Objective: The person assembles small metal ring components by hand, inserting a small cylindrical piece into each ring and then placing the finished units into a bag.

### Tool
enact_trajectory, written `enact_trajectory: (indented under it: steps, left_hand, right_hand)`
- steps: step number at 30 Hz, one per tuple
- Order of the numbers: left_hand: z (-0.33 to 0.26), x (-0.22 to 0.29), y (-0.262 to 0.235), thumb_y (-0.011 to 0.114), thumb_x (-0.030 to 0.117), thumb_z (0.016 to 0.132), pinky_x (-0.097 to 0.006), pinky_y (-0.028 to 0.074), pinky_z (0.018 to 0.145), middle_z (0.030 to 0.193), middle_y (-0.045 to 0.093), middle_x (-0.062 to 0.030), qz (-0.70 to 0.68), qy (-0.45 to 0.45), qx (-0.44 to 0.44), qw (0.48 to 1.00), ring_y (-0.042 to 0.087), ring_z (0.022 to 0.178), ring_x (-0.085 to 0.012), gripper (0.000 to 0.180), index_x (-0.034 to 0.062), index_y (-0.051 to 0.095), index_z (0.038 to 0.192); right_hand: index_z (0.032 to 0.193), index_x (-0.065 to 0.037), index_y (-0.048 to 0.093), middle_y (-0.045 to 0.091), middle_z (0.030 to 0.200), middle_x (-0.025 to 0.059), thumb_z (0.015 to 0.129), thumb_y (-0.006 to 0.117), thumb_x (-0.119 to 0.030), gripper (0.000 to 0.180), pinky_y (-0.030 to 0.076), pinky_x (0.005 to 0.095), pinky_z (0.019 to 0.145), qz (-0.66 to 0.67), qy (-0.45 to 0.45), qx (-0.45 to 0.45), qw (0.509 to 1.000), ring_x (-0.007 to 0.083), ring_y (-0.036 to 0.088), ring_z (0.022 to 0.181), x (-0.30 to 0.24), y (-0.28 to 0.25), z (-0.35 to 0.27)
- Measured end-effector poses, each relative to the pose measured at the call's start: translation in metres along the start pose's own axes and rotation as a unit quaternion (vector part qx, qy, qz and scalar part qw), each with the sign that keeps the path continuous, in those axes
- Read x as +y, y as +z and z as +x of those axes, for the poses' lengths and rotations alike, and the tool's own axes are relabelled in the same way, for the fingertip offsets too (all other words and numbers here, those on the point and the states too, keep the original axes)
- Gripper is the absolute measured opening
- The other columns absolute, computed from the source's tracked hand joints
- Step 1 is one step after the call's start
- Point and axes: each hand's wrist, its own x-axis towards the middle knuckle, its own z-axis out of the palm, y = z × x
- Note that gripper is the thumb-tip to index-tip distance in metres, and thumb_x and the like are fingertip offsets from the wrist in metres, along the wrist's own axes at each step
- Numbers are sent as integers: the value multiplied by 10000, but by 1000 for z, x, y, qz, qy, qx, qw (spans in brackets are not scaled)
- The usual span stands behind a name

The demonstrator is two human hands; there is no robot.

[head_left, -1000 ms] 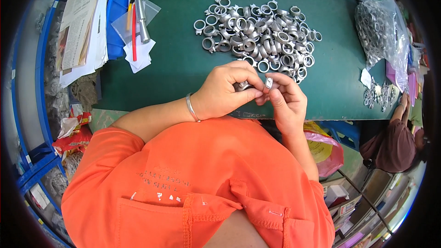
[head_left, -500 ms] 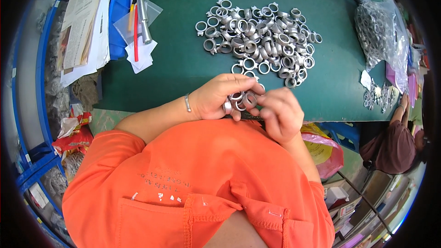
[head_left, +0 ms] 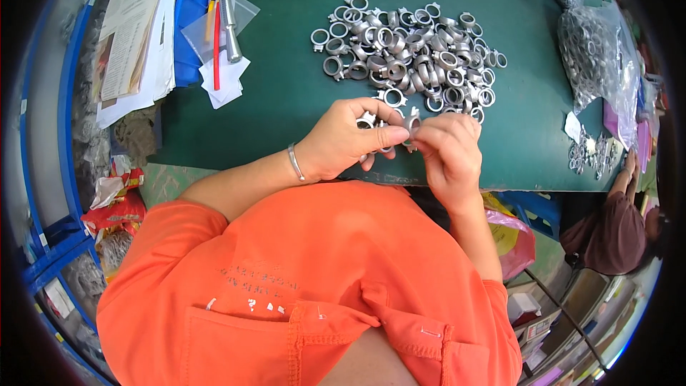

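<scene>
A heap of grey metal rings (head_left: pixel 400 50) with small lugs lies on the green table (head_left: pixel 286 21) in front of me. My left hand (head_left: pixel 344 137), with a bracelet at its wrist, curls round several of these rings, partly hidden by its fingers and thumb. Between the fingertips of my right hand (head_left: pixel 454 146) one metal ring (head_left: pixel 412 125) is pinched on edge, close to my left thumb. Both hands are at the table's near edge, just below the heap.
On the left are a blue tray (head_left: pixel 191 14), papers (head_left: pixel 136 36), a red pen (head_left: pixel 216 46) and a metal rod (head_left: pixel 229 14). Bags of metal parts (head_left: pixel 589 46) and small loose parts (head_left: pixel 593 151) lie on the right. Another person (head_left: pixel 607 229) sits at the right edge.
My hands have shifted up toward the heap. The right hand has drawn slightly right and holds a ring upright, while the left thumb has come down over the rings it holds.
</scene>
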Motion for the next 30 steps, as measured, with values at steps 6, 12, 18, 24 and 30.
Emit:
enact_trajectory:
  steps: [6, 12, 18, 24, 30]
  left_hand:
    - [-1, 5, 1, 632, 82, 821, -182, 385, 442, 739, 597, -65, 96, 54, -29, 993, 507, 539, -62, 120, -2, 591, 896]
    - [0, 4, -1, 608, 87, 838, -198, 401, 441, 796, 592, -85, 57, 19, -58, 997, 532, 569, -81, 120, -6, 578, 909]
    - [1, -3, -1, 579, 121, 867, -218, 419, 427, 813, 599, -116, -114, -70, -66, 989, 561, 601, -117, 167, -9, 556, 969]
    - [3, -6, -3, 562, 139, 881, -215, 427, 426, 814, 606, -112, -106, -60, -75, 990, 574, 620, -124, 182, -11, 558, 983]
    - [5, -4, -4, 555, 136, 885, -211, 424, 423, 811, 607, -107, -93, -58, -81, 991, 575, 620, -121, 175, -10, 559, 981]
  right_hand:
    - [852, -64, 602, 616, 860, 49, 687, 632, 27, 191, 383, 323, 727, 48, 16, 26, 998, 227, 566, 759, 0, 2, -8]
    - [1040, 42, 571, 616, 914, 141, 748, 682, -40, 323, 482, 289, 710, 222, 167, 38, 960, 213, 602, 793, -8, 6, -17]
    - [989, 36, 593, 633, 864, 120, 660, 761, -58, 381, 486, 269, 642, 161, 144, 59, 975, 191, 609, 724, -9, 9, -14]
    - [888, 24, 623, 640, 739, 93, 616, 782, -43, 322, 480, 245, 560, 127, 138, 84, 979, 153, 612, 612, -12, 5, -9]
    - [845, -1, 629, 623, 669, 61, 583, 792, -44, 312, 435, 248, 498, 73, 109, 94, 987, 144, 582, 547, -11, 4, -8]
